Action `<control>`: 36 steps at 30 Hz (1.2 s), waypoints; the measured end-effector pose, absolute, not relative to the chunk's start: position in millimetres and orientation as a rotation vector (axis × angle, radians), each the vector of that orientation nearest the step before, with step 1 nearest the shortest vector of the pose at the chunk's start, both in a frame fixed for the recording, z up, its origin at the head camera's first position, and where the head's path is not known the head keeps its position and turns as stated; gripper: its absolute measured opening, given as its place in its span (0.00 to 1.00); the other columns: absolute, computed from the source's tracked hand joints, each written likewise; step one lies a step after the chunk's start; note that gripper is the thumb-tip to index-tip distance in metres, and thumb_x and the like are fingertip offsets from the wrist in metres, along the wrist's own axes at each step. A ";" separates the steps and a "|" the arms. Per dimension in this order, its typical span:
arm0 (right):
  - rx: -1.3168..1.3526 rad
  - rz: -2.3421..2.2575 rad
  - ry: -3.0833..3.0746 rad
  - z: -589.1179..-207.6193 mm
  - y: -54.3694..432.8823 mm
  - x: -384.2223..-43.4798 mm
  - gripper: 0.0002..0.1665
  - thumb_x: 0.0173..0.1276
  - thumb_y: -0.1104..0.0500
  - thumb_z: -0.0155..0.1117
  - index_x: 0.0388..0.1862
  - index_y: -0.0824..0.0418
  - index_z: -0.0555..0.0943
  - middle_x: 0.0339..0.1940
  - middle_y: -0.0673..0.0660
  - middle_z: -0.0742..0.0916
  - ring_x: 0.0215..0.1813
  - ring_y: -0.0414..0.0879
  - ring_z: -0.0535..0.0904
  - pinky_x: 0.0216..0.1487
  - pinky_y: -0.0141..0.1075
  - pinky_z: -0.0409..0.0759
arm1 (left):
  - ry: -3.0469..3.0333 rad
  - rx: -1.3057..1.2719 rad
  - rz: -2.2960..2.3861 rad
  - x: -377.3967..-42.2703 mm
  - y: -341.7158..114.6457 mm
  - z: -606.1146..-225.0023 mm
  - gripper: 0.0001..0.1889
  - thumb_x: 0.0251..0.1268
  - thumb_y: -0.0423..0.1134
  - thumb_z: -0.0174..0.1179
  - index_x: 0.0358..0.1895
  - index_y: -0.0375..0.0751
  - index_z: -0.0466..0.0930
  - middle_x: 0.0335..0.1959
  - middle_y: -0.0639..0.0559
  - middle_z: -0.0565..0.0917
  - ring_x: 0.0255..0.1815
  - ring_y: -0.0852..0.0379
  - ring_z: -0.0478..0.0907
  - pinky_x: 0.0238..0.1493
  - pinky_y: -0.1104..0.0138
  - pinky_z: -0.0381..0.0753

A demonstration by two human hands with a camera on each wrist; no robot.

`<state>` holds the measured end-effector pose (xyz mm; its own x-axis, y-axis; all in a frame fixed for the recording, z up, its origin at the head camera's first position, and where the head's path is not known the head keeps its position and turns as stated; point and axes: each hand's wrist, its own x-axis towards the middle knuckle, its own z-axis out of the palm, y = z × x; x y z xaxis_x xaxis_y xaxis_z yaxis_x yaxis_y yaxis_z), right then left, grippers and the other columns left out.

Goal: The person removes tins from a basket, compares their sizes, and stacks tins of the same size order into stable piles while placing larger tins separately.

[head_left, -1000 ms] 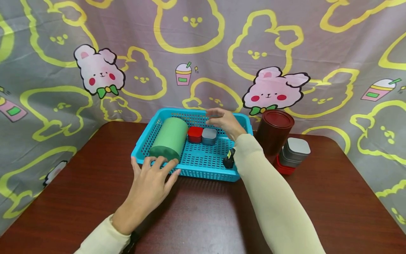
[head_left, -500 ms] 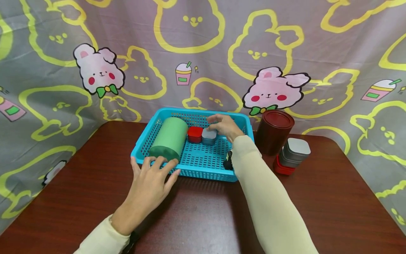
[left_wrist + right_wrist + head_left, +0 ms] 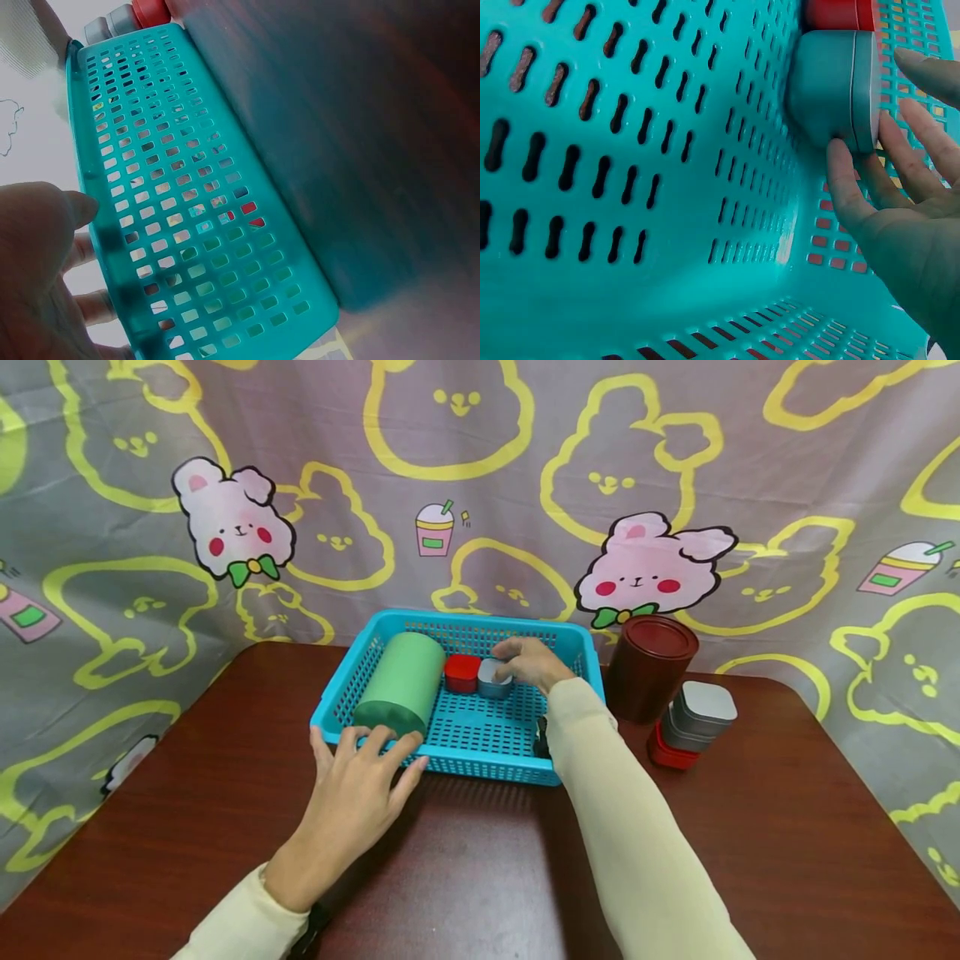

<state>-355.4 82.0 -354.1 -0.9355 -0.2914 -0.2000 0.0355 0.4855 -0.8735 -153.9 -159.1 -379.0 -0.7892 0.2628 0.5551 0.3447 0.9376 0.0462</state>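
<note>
My left hand (image 3: 352, 789) holds the front rim of the blue plastic basket (image 3: 487, 770). In the left wrist view its thumb is at the rim's edge and the fingers pass behind it. My right hand (image 3: 534, 662) is inside the basket, at the small grey lidded box (image 3: 491, 687). One fingertip touches the side of this grey box (image 3: 825, 90) in the right wrist view, while the other fingers spread beside the lid. A red box (image 3: 462, 675) stands against the grey one. At the basket's left lies a light green cylinder (image 3: 405, 677).
Right of the basket stands a dark brown cylindrical canister (image 3: 648, 672). Beside it are stacked grey boxes (image 3: 701, 714) over a red box (image 3: 672, 750). The brown table (image 3: 480, 860) ends at a patterned curtain (image 3: 480, 485).
My right hand has come down and slightly forward onto the grey box, its fingers lowering to it. The left hand has stayed at the basket rim.
</note>
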 end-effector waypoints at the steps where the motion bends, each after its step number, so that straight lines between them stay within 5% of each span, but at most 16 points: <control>1: -0.221 -1.417 2.416 -354.4 81.9 -355.7 0.35 0.67 0.69 0.69 0.73 0.62 0.75 0.75 0.61 0.77 0.70 0.58 0.76 0.74 0.52 0.75 | -2.526 -0.430 -0.195 -153.9 -159.1 -379.3 0.16 0.73 0.54 0.64 0.56 0.52 0.87 0.46 0.44 0.87 0.52 0.32 0.80 0.61 0.16 0.55; 23: -0.298 -1.168 2.410 -356.3 80.6 -356.3 0.38 0.70 0.70 0.67 0.78 0.56 0.71 0.81 0.61 0.71 0.73 0.58 0.71 0.72 0.53 0.76 | -2.526 -0.429 -0.192 -153.7 -158.4 -378.0 0.16 0.72 0.52 0.66 0.56 0.51 0.87 0.46 0.44 0.87 0.52 0.33 0.80 0.61 0.16 0.57; 36: -0.293 -1.162 2.409 -352.3 81.3 -355.5 0.32 0.74 0.68 0.61 0.76 0.58 0.72 0.80 0.62 0.72 0.75 0.58 0.70 0.71 0.54 0.77 | -2.532 -0.421 -0.195 -153.9 -157.7 -377.4 0.16 0.72 0.52 0.66 0.57 0.51 0.87 0.47 0.44 0.87 0.52 0.33 0.80 0.61 0.17 0.58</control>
<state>-355.5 81.3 -352.3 -0.8773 -0.3738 -0.3010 0.0028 0.6232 -0.7820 -153.9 -157.7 -377.4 -0.7942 0.2555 0.5514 0.3370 0.9402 0.0497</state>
